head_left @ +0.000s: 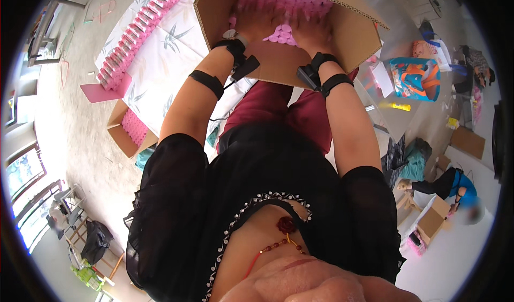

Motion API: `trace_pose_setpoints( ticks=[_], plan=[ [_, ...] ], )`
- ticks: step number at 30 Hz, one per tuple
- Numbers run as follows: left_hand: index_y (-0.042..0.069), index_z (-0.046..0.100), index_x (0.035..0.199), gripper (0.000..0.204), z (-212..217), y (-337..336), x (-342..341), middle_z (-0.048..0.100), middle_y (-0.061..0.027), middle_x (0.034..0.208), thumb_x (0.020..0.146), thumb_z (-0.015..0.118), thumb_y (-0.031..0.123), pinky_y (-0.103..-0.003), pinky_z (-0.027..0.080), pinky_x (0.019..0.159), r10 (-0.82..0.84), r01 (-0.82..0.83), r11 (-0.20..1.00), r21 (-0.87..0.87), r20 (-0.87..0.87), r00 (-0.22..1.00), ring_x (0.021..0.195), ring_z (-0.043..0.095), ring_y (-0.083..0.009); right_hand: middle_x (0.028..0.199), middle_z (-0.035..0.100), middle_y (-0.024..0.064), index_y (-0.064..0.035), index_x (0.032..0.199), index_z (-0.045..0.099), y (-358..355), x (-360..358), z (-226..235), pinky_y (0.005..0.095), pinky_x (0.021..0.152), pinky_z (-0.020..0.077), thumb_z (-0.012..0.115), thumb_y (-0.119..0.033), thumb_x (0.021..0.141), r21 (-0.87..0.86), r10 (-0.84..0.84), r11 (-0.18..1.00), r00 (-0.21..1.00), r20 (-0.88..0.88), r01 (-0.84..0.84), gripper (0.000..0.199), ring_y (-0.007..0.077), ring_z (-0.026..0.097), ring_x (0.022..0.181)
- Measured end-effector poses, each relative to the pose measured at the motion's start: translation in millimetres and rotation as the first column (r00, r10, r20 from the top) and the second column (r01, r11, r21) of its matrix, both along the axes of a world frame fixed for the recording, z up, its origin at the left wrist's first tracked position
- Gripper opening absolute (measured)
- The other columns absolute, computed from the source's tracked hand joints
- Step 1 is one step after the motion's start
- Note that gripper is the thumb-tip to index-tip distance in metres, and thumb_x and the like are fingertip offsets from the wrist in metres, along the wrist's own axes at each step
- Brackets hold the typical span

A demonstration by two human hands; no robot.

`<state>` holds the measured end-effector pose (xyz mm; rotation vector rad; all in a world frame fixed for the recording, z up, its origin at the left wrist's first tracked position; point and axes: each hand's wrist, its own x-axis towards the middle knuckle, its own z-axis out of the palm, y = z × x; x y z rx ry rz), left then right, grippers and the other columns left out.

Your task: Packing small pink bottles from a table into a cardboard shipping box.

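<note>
Both my hands reach into an open cardboard box (pixel 276 66) that holds many small, round-ended pink pieces (pixel 281 35), packed close together. My left hand (pixel 256 24) lies over the pieces on the left side of the box, fingers stretched out in the shadow. On the right side, my right hand (pixel 313 33) rests flat against them with its fingers spread. Between the hands a patch of pink pieces shows, and more line the far part of the box. Neither hand visibly grips anything; what lies beneath the palms is hidden.
Left of the box, a long row of pink pieces (pixel 140 31) stands on a white leaf-patterned cloth (pixel 179 34). Below it sits a smaller carton (pixel 120 136) of pink pieces. A blue-orange bag (pixel 415 79) and yellow tube (pixel 400 107) lie right. Another person (pixel 466 189) works at far right.
</note>
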<state>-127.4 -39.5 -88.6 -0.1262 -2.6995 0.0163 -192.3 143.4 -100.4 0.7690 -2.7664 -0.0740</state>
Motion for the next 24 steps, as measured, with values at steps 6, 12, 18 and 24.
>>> trace_pose_setpoints(
  ticks=[6, 12, 18, 24],
  plan=[
    [0.025, 0.068, 0.121, 0.037, -16, -1, -4, 0.067, -0.0042, 0.124, 0.096, 0.049, 0.045, -0.059, 0.039, 0.104, -0.01, 0.011, 1.0, 0.009, -0.12, 0.993, 0.117, 0.058, -0.0366, 0.14, 0.057, 0.0148, -0.0205, 0.138, 0.054, -3, -7, -7, 0.0674, 0.098, 0.04, 0.029, -0.049, 0.101, -0.039, 0.035, 0.999, 0.999, -0.023, -0.035, 0.053, 0.0455, 0.05, 0.127],
    [0.028, 0.068, 0.123, 0.037, -13, 7, 6, 0.064, -0.0035, 0.131, 0.099, 0.045, 0.045, -0.058, 0.037, 0.109, 0.006, -0.003, 0.999, 0.033, -0.081, 0.997, 0.127, 0.054, -0.0397, 0.133, 0.057, 0.0273, -0.0183, 0.126, 0.066, -8, 5, -6, 0.0644, 0.114, 0.0196, 0.034, -0.054, 0.099, -0.222, 0.034, 0.973, 0.994, -0.106, -0.057, 0.055, 0.0511, 0.046, 0.13],
    [0.025, 0.069, 0.121, 0.039, -10, 14, 15, 0.066, -0.0011, 0.126, 0.097, 0.049, 0.05, -0.055, 0.036, 0.108, 0.049, -0.024, 0.989, 0.144, -0.173, 0.984, 0.122, 0.056, -0.0377, 0.117, 0.065, 0.0243, -0.0178, 0.115, 0.071, -13, 17, 1, 0.0616, 0.11, 0.0252, 0.041, -0.051, 0.098, -0.29, -0.054, 0.957, 0.982, -0.182, -0.001, 0.048, 0.0436, 0.055, 0.119],
    [0.023, 0.07, 0.117, 0.037, -13, 19, 5, 0.067, -0.0014, 0.121, 0.095, 0.054, 0.048, -0.058, 0.035, 0.104, 0.077, -0.047, 0.993, 0.11, -0.287, 0.955, 0.114, 0.058, -0.0361, 0.103, 0.068, 0.0178, -0.0165, 0.103, 0.075, -13, 7, 0, 0.0564, 0.105, 0.0304, 0.045, -0.049, 0.096, -0.311, -0.053, 0.948, 0.933, -0.356, -0.065, 0.045, 0.0349, 0.062, 0.103]
  ],
)
